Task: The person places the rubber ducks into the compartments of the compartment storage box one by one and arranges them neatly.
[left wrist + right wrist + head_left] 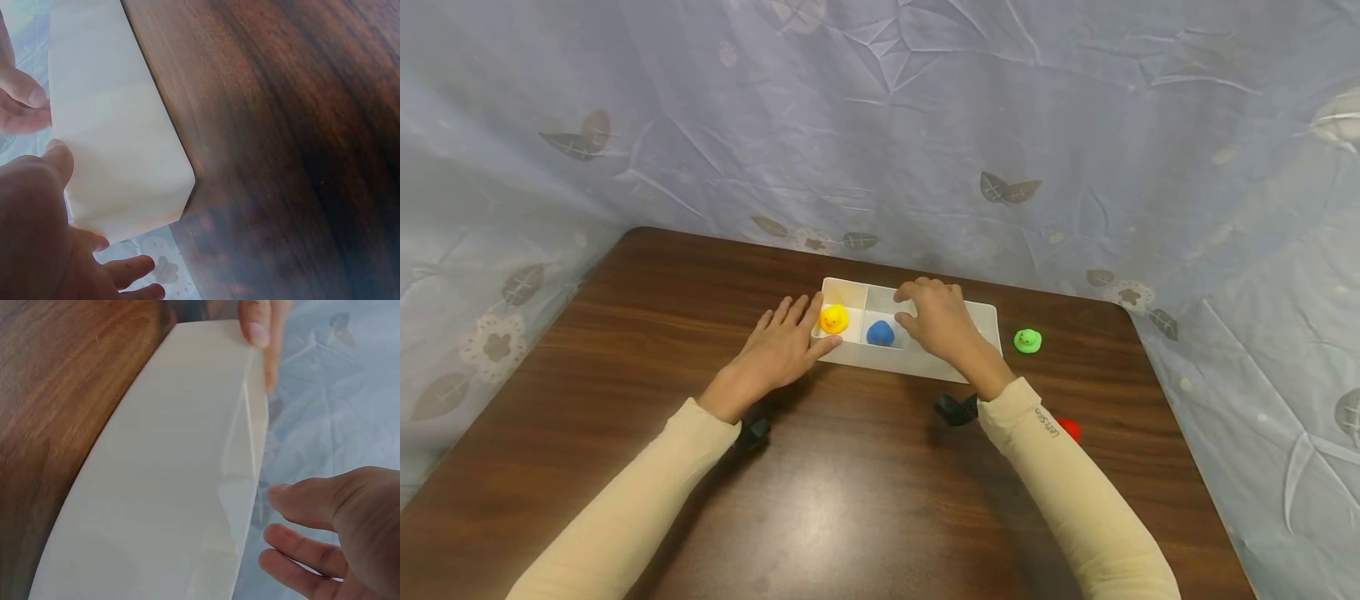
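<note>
A white box with compartments (880, 356) lies near the table's far edge. A yellow rubber duck (833, 318) sits in its left compartment, and a blue duck (880, 333) is in the one beside it. My left hand (784, 343) rests at the box's left end, its fingers extended and the thumb by the front rim. Over the right half of the box is my right hand (942, 321), with thumb and fingers apart and nothing between them, as the right wrist view also shows. The right compartment is partly hidden behind this hand.
A green duck (1027, 341) stands on the table (820, 500) to the right of the box. Behind my right sleeve a red object (1068, 429) is partly hidden. A patterned curtain (880, 167) hangs along the table's far side.
</note>
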`<state>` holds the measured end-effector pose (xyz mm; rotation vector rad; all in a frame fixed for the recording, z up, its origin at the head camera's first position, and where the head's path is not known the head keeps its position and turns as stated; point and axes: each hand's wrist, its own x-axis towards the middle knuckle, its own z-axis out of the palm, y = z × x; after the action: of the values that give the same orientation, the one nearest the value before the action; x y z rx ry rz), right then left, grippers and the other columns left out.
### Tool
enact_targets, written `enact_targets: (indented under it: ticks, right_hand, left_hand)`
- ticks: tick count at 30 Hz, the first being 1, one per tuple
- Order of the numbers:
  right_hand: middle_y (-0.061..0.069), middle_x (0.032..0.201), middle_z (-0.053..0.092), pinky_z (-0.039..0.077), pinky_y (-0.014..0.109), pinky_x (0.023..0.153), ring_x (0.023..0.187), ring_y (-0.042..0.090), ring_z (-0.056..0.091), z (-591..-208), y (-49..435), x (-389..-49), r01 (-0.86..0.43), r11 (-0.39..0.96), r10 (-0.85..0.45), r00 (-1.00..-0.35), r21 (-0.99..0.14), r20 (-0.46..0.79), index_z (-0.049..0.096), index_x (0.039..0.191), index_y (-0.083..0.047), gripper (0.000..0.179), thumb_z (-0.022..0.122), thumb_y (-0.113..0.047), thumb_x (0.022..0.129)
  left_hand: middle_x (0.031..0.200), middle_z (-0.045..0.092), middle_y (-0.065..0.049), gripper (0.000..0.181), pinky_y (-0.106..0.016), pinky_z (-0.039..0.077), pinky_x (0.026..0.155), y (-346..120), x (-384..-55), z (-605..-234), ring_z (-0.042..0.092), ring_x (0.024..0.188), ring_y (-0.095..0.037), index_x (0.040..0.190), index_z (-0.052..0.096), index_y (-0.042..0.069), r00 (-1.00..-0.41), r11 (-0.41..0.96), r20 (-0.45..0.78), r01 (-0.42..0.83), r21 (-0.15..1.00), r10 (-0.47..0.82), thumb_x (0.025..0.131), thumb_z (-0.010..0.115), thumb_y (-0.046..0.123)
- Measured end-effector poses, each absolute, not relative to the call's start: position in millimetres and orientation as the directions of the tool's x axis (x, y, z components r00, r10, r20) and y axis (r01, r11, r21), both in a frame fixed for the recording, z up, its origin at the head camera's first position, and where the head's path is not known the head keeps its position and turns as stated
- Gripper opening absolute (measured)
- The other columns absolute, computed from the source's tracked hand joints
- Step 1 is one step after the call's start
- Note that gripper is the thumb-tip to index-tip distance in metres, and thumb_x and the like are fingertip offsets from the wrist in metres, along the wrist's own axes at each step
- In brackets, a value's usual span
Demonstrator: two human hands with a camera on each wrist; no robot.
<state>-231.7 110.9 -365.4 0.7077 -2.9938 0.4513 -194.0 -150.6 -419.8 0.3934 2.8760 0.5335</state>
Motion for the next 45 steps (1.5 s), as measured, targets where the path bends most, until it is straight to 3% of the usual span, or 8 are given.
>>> enact_targets:
  ticks: [16, 23, 32, 36, 39, 45]
  right_hand:
    - [0.017, 0.136, 0.072, 0.042, 0.064, 0.110, 0.129, 0.041, 0.065, -358, 162, -224, -0.336, 0.852, -0.310, -0.942, -0.401, 0.130, 0.071, 0.133, -0.004, 0.035, 0.073, -0.021, 0.102]
    - [0.020, 0.139, 0.070, 0.034, 0.066, 0.118, 0.135, 0.042, 0.062, -354, 185, -224, -0.282, 0.846, -0.261, -0.959, -0.453, 0.110, 0.068, 0.135, -0.002, 0.037, 0.071, -0.020, 0.103]
    - [0.022, 0.139, 0.070, 0.032, 0.070, 0.121, 0.135, 0.043, 0.062, -357, 203, -223, -0.261, 0.858, -0.239, -0.965, -0.442, 0.105, 0.067, 0.137, 0.000, 0.039, 0.070, -0.019, 0.103]
    - [0.023, 0.136, 0.071, 0.036, 0.069, 0.117, 0.120, 0.043, 0.066, -359, 210, -223, -0.249, 0.868, -0.225, -0.969, -0.430, 0.106, 0.067, 0.136, 0.000, 0.039, 0.069, -0.020, 0.103]
    - [0.024, 0.134, 0.072, 0.036, 0.069, 0.116, 0.117, 0.044, 0.067, -360, 215, -221, -0.243, 0.867, -0.215, -0.970, -0.434, 0.113, 0.068, 0.136, 0.000, 0.039, 0.070, -0.020, 0.103]
    - [0.024, 0.138, 0.070, 0.029, 0.071, 0.121, 0.130, 0.046, 0.064, -357, 228, -219, -0.217, 0.866, -0.189, -0.976, -0.450, 0.109, 0.067, 0.136, 0.001, 0.038, 0.070, -0.017, 0.102]
  left_hand:
    - [0.178, 0.013, -0.026, 0.089, -0.070, 0.011, 0.133, -152, -193, -423, 0.009, 0.166, -0.050, 0.173, 0.000, 0.010, -0.947, 0.901, -0.138, 0.222, 0.373, 0.291, 0.111, 0.035, 0.063]
    - [0.179, 0.013, -0.025, 0.089, -0.069, 0.011, 0.133, -151, -194, -422, 0.010, 0.166, -0.049, 0.173, -0.003, 0.012, -0.948, 0.900, -0.140, 0.214, 0.378, 0.285, 0.111, 0.035, 0.064]
    - [0.178, 0.013, -0.026, 0.089, -0.070, 0.011, 0.133, -151, -193, -422, 0.009, 0.166, -0.050, 0.173, 0.000, 0.009, -0.948, 0.903, -0.141, 0.217, 0.372, 0.286, 0.112, 0.034, 0.063]
    - [0.178, 0.013, -0.027, 0.088, -0.070, 0.011, 0.133, -150, -193, -422, 0.009, 0.166, -0.050, 0.173, -0.001, 0.009, -0.947, 0.903, -0.145, 0.217, 0.370, 0.287, 0.112, 0.035, 0.062]
    - [0.178, 0.012, -0.027, 0.088, -0.070, 0.011, 0.133, -149, -194, -422, 0.009, 0.166, -0.051, 0.173, -0.001, 0.009, -0.946, 0.904, -0.147, 0.219, 0.367, 0.289, 0.112, 0.035, 0.061]
    - [0.179, 0.012, -0.026, 0.089, -0.070, 0.010, 0.133, -149, -195, -420, 0.008, 0.166, -0.050, 0.172, -0.003, 0.010, -0.943, 0.904, -0.151, 0.224, 0.365, 0.295, 0.112, 0.034, 0.063]
